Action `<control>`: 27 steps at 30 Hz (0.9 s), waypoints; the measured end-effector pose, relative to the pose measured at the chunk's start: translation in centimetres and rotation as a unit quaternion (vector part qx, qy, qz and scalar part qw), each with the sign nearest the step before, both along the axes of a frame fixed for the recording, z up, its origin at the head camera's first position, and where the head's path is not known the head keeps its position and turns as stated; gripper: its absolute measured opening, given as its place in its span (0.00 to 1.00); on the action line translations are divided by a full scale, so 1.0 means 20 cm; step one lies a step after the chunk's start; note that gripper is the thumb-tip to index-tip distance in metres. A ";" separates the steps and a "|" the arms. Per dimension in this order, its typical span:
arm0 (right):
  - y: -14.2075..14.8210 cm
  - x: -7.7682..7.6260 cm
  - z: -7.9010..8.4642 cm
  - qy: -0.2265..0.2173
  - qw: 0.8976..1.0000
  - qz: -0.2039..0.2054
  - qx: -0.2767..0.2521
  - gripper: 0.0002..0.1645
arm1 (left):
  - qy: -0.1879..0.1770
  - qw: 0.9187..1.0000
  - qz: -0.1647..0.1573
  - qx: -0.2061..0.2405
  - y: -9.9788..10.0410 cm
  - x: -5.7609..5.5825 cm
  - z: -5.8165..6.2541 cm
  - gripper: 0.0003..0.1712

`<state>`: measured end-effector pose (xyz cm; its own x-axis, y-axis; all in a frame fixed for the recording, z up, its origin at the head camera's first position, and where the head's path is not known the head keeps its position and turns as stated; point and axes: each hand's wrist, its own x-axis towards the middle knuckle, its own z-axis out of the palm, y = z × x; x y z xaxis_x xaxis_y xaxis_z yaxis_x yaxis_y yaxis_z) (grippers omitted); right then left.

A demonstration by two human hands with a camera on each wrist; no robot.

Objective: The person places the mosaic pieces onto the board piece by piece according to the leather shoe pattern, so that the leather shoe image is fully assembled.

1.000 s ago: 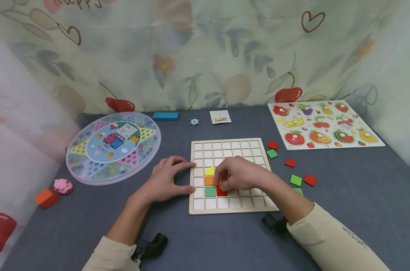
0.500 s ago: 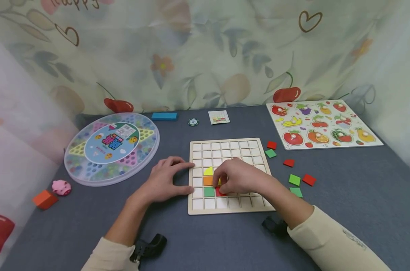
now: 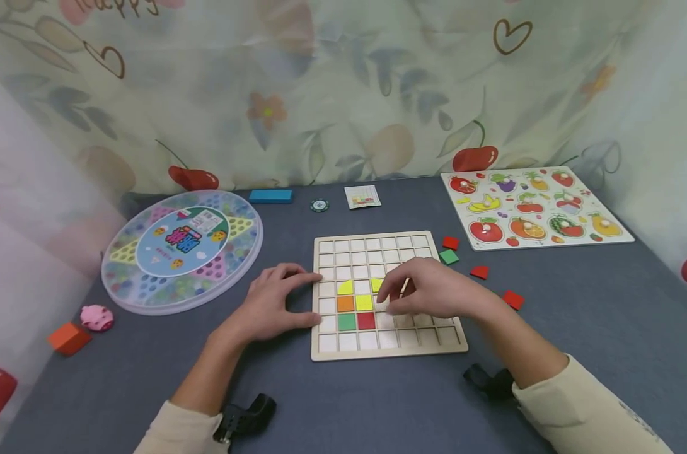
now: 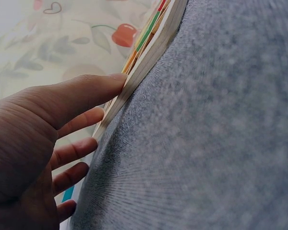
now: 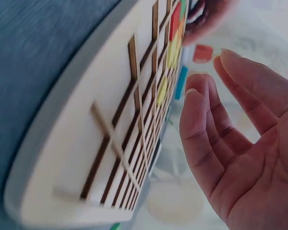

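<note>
In the head view a wooden grid board [image 3: 389, 353] lies on the dark table. My left hand [image 3: 270, 299] touches its left edge with straight thumb and index finger; the left wrist view has the thumb [image 4: 93, 91] against the edge. Over the board's middle right hovers my right hand [image 3: 428, 290], fingers loosely bent. The right wrist view reveals a gap between its thumb and fingers [image 5: 194, 115], with nothing held. Set in the grid are an orange tile [image 3: 345, 304], a yellow tile [image 3: 364, 302], a green tile [image 3: 346, 322], a red tile [image 3: 366, 321] and two cut-corner yellow pieces [image 3: 345, 288].
Right of the board lie loose red tiles [image 3: 513, 299] and a green tile [image 3: 448, 256]. A fruit puzzle board [image 3: 539, 243] is at the back right, a round game box [image 3: 241, 258] at the left. Farther back are a blue block [image 3: 271, 196], a chip [image 3: 319, 205] and a card [image 3: 362, 197].
My right hand has let go of the red tile, now flat in its cell, and moved right, uncovering yellow pieces. Its forearm now covers the loose green tiles. The left hand stays put.
</note>
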<state>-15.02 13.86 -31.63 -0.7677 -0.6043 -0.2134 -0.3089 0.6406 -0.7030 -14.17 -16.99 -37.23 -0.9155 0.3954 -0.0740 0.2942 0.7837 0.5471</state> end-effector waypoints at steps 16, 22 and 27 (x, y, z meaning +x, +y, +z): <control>0.38 0.04 0.04 0.010 0.996 -0.079 0.032 0.11 | 0.000 1.000 0.000 0.001 0.00 0.00 0.00 0.40; 0.55 0.05 0.03 0.010 0.993 -0.109 0.050 0.13 | -0.003 1.000 0.003 0.002 -0.01 0.00 0.00 0.40; 0.68 0.05 -0.02 0.013 0.988 -0.132 0.079 0.15 | -0.002 1.000 -0.001 0.005 0.00 0.00 0.00 0.40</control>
<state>-14.01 27.47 -31.98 -0.9006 -0.3425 -0.2675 -0.1328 0.8030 -0.5811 -14.12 -17.04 -37.21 -0.9143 0.3982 -0.0739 0.2938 0.7778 0.5557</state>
